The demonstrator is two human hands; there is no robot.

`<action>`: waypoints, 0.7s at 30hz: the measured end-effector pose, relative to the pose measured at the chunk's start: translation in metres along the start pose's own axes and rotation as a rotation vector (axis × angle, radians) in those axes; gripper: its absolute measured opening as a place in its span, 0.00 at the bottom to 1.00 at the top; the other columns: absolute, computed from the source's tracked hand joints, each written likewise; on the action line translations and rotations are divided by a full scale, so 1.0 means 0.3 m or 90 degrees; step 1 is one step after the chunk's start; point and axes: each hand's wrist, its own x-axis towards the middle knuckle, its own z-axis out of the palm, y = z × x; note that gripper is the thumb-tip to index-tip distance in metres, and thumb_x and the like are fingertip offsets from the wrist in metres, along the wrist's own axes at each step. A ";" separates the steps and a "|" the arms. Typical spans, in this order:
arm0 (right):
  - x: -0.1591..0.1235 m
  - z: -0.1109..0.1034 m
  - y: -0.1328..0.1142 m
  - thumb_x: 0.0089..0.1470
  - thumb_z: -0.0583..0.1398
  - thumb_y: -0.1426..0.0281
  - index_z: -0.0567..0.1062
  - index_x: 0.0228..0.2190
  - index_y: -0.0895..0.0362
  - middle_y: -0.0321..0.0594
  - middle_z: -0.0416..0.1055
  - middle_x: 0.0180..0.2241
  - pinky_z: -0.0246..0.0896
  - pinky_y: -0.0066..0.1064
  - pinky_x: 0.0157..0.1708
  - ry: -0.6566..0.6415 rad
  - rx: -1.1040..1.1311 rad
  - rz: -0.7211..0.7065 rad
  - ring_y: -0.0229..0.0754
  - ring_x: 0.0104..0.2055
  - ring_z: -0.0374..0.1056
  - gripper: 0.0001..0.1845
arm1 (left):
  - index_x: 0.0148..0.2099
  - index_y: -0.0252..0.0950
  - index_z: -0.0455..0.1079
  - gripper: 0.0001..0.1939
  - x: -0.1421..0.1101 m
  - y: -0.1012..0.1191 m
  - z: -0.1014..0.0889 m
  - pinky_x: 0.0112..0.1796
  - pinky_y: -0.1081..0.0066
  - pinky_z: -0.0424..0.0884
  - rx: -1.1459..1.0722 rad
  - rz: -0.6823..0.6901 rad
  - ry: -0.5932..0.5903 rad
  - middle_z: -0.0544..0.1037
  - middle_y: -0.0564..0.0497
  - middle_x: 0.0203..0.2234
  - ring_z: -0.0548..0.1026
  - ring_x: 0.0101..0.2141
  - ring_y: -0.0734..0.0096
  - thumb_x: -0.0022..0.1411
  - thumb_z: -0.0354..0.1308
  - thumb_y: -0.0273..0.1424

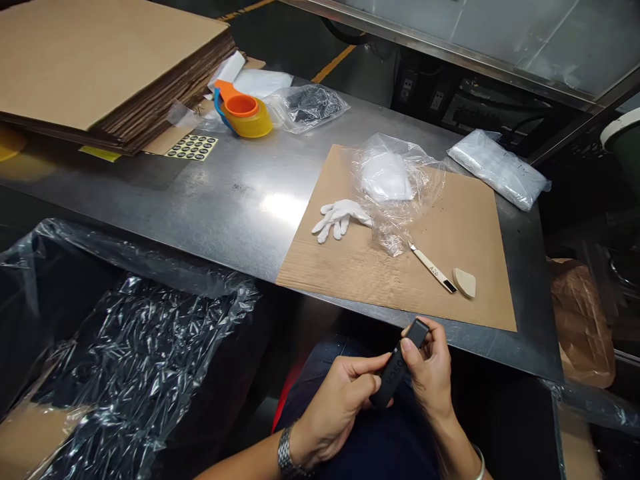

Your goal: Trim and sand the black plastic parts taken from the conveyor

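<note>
Between my two hands, over my lap and just off the table's front edge, is a black rectangular plastic piece [395, 373] with raised lettering on its face. My left hand [345, 400] pinches its lower end between thumb and fingers. Around its upper end my right hand [431, 367] is closed, the thumb pressing on the near side. On the cardboard sheet [350, 280] beyond lie a craft knife [433, 268] marked A20 and a small beige pad [465, 283]. A white glove [341, 219] rests farther left, beside a crumpled clear plastic bag [400, 177] with white material inside.
A tall stack of cardboard [115, 60] stands back left. Near it are a tape dispenser [243, 110], a sticker sheet [191, 147] and a bag of black parts [310, 107]. A wrapped clear packet [500, 170] lies back right. Plastic-lined boxes [150, 353] flank my lap.
</note>
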 end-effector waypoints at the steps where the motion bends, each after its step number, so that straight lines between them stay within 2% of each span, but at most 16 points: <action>1: 0.000 0.001 0.001 0.46 0.61 0.61 0.62 0.41 0.53 0.33 0.65 0.29 0.63 0.27 0.24 -0.001 0.003 0.001 0.34 0.25 0.63 0.21 | 0.47 0.34 0.73 0.18 0.000 0.000 0.001 0.39 0.64 0.67 0.000 -0.001 0.002 0.76 0.46 0.34 0.67 0.34 0.69 0.53 0.52 0.24; 14: 0.000 0.004 0.008 0.46 0.61 0.61 0.63 0.40 0.53 0.33 0.65 0.29 0.62 0.28 0.24 0.001 0.018 0.004 0.35 0.25 0.63 0.21 | 0.47 0.35 0.73 0.20 -0.007 0.001 0.001 0.39 0.64 0.67 0.006 -0.002 0.011 0.75 0.46 0.33 0.67 0.33 0.69 0.51 0.53 0.24; 21: 0.012 0.008 0.023 0.47 0.61 0.59 0.66 0.34 0.55 0.33 0.64 0.27 0.59 0.26 0.25 -0.020 0.110 0.071 0.34 0.26 0.60 0.16 | 0.50 0.37 0.70 0.21 -0.025 -0.004 -0.008 0.39 0.64 0.66 0.010 0.011 -0.009 0.76 0.46 0.34 0.69 0.34 0.68 0.52 0.58 0.29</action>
